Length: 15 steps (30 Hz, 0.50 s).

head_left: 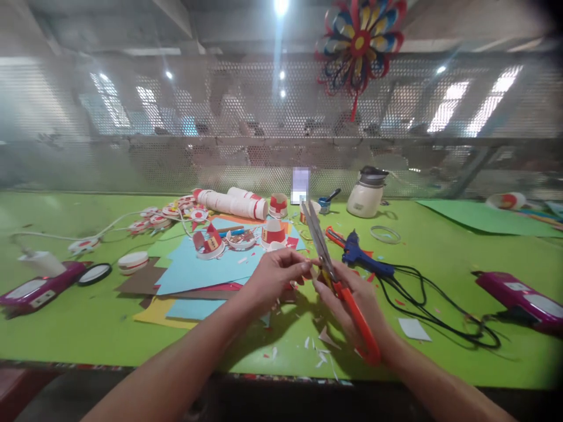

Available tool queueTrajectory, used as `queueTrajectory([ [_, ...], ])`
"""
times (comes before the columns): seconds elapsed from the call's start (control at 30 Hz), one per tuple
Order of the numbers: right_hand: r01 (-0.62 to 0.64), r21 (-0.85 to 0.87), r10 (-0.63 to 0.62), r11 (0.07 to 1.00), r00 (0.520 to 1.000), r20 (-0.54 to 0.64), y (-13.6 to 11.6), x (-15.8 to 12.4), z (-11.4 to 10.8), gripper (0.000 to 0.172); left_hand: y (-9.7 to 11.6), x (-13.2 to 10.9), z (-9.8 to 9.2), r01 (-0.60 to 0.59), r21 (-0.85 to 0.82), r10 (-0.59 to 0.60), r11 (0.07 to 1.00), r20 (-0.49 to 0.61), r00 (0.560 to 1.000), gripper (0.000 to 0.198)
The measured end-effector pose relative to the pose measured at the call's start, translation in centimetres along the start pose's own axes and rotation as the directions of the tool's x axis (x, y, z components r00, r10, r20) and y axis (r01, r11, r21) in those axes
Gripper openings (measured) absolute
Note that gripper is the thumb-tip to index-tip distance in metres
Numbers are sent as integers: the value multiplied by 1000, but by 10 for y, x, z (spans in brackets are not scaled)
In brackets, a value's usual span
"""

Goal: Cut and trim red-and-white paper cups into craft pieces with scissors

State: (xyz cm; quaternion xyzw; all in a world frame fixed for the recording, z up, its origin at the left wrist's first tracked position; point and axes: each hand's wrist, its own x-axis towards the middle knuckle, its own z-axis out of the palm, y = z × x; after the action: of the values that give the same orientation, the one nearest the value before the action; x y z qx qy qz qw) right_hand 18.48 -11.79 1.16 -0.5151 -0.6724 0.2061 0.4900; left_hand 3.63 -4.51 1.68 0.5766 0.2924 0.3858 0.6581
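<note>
My right hand (354, 299) is closed around a pair of scissors (317, 234) with orange handles, the blades pointing up and away from me. My left hand (279, 272) is beside it, thumb and forefinger pinched together close to the fingers of the right. What lies in that pinch is too small and too hidden to make out. Just beyond the hands stand cut paper cups in red and white, one of them a cup piece (273, 233) on light blue paper sheets (197, 264). Small paper scraps (323, 354) are scattered on the green table below the hands.
A blue glue gun (363, 256) with a black cord lies to the right. Purple power strips (521, 296) sit at both sides. Stacked paper cups (231, 202), a cream kettle-like pot (366, 196) and a clear ring (385, 234) are farther back, before a perforated metal screen (246, 117).
</note>
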Motion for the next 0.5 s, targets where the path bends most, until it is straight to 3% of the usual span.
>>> queueTrajectory([
  [0.13,34,-52,-29,998,996,86,-6,4,-4,27,18,7,-21,-241,-139,205,961,-234,951,18],
  [0.27,86,-52,-76,995,982,174,-6,3,-2,29,39,6,-37,-387,-240,261,890,-426,866,15],
  [0.5,46,-107,-12,993,953,304,-5,3,6,39,41,5,-39,-452,-358,252,817,-484,838,15],
])
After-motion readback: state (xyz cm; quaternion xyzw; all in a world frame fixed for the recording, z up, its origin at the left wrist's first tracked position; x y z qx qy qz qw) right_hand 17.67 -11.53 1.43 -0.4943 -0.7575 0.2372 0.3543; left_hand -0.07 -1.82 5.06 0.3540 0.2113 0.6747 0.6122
